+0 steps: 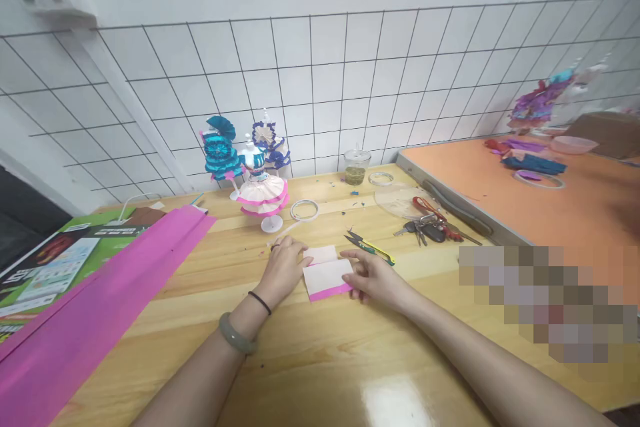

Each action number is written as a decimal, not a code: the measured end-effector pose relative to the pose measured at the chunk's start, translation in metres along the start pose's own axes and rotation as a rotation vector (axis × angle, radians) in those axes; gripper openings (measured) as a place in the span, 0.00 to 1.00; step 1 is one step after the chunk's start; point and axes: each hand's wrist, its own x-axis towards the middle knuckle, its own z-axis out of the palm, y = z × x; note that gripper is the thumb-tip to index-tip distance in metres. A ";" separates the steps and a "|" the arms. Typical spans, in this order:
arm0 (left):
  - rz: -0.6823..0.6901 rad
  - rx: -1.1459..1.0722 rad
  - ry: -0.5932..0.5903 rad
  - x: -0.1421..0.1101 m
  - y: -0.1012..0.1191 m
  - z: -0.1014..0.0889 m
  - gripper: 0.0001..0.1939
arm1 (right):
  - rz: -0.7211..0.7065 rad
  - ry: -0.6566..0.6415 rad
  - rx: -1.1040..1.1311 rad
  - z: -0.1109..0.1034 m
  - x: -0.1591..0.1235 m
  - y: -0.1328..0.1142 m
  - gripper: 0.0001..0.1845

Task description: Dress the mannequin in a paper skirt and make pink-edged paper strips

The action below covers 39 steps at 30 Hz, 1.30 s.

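I have both hands on the pink-edged white paper [329,277], which lies on the wooden table [290,373] just below the centre of the frame. My left hand [284,270] sits at the paper's left side, thumb against it; from here I cannot tell whether it grips or only presses. My right hand [377,278] is clamped on the paper's right edge, thumb on top, lower fingers curled under, index finger reaching out above. A second white panel shows behind the front one; I cannot tell if they are joined. Just beyond my right hand I see yellow-and-green snips [383,255], and past them a bunch of keys [423,233]. A pink-and-white paper dress [263,197] stands left of upper centre, and a long pink sheet [120,287] stretches across the lower left.
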 end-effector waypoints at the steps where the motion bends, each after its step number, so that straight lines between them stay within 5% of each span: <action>1: -0.009 -0.018 0.000 0.000 0.000 0.001 0.10 | 0.001 0.008 -0.016 0.003 0.001 0.002 0.27; 6: -0.024 -0.102 0.003 0.001 0.000 0.003 0.05 | -0.021 0.016 -0.091 0.003 0.000 0.003 0.28; 13: -0.073 -0.409 0.207 0.000 0.012 -0.014 0.15 | -0.152 -0.010 -0.078 0.000 -0.004 0.000 0.29; 18: -0.202 -0.994 -0.110 -0.004 0.027 -0.019 0.31 | -0.244 -0.024 -0.046 -0.004 -0.009 -0.007 0.29; 24: -0.230 -1.226 -0.389 -0.010 0.031 -0.015 0.43 | -0.272 -0.070 0.014 -0.005 -0.011 -0.007 0.29; 39: -0.375 -1.325 -0.210 -0.012 0.043 -0.008 0.36 | -0.118 -0.003 0.403 -0.010 -0.003 -0.012 0.35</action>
